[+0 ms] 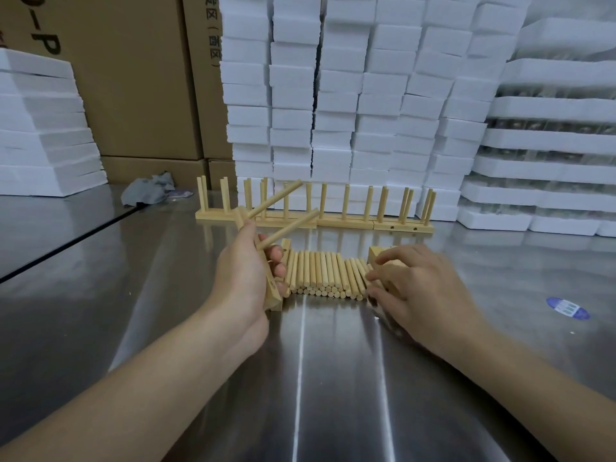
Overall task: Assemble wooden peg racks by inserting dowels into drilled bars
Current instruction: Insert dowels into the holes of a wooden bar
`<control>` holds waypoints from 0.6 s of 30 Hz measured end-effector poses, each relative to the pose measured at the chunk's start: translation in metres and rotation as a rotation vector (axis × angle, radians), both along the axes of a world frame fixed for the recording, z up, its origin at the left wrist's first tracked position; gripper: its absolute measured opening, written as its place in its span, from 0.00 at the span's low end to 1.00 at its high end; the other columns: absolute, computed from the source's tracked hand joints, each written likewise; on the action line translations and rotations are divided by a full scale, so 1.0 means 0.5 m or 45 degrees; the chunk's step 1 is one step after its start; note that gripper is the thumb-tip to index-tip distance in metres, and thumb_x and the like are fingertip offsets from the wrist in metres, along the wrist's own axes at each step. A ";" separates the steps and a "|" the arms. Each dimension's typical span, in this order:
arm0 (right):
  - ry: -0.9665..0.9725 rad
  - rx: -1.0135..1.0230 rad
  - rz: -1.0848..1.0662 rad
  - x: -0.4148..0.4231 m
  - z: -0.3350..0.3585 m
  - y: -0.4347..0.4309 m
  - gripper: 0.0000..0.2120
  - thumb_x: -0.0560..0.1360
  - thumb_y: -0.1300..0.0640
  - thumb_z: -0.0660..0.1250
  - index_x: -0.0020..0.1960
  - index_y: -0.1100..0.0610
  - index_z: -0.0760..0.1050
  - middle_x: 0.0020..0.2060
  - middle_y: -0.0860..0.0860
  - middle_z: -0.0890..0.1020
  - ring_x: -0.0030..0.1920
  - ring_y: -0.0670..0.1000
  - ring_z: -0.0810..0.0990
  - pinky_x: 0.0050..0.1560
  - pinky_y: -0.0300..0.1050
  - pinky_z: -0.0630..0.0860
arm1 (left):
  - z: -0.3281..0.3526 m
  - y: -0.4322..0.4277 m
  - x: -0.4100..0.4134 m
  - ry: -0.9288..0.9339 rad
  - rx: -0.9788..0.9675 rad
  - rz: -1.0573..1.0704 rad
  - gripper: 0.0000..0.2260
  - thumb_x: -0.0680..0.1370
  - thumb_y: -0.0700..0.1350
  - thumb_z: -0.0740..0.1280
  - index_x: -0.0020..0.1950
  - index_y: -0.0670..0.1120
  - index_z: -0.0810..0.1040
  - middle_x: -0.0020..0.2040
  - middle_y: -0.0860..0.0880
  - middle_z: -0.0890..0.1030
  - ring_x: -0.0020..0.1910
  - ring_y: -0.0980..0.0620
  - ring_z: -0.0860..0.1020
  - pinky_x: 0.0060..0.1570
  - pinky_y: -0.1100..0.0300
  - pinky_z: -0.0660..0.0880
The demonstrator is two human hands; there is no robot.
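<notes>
Glossy smooth steel table [333, 378]; pale matt wooden dowels [320, 273]; white grainy foam blocks [333, 95]; brown cardboard boxes [133, 78]

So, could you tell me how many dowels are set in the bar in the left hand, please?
2: the upper dowel near the far end of the bar, the lower dowel just above the fingers of the left hand. None seems hidden.

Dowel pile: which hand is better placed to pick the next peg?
Likely the right hand: it rests against the dowel pile, while the left hand grips the bar with two dowels in.
</notes>
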State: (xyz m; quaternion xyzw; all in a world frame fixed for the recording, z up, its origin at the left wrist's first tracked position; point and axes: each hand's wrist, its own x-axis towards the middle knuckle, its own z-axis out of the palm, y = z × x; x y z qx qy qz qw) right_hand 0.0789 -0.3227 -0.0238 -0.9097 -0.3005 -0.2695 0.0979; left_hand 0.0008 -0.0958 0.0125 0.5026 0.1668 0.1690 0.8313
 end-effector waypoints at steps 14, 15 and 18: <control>0.775 1.480 0.569 -0.080 0.058 0.018 0.11 0.76 0.66 0.70 0.47 0.51 0.85 0.41 0.56 0.88 0.41 0.47 0.85 0.36 0.35 0.78 | 0.002 -0.019 -0.010 -0.119 -0.164 -0.209 0.15 0.87 0.57 0.62 0.57 0.45 0.74 0.38 0.44 0.85 0.39 0.46 0.88 0.35 0.55 0.85; 0.771 1.462 0.566 -0.081 0.056 0.019 0.09 0.75 0.64 0.72 0.48 0.51 0.85 0.41 0.56 0.88 0.42 0.47 0.85 0.37 0.35 0.78 | 0.002 -0.019 -0.010 -0.121 -0.175 -0.211 0.15 0.87 0.57 0.62 0.57 0.45 0.75 0.39 0.44 0.85 0.39 0.45 0.88 0.36 0.54 0.85; 0.760 1.428 0.550 -0.081 0.052 0.019 0.08 0.69 0.55 0.75 0.48 0.50 0.85 0.42 0.57 0.88 0.44 0.49 0.86 0.38 0.36 0.78 | 0.002 -0.019 -0.009 -0.128 -0.204 -0.206 0.15 0.87 0.56 0.62 0.58 0.44 0.75 0.39 0.43 0.85 0.38 0.45 0.88 0.35 0.54 0.85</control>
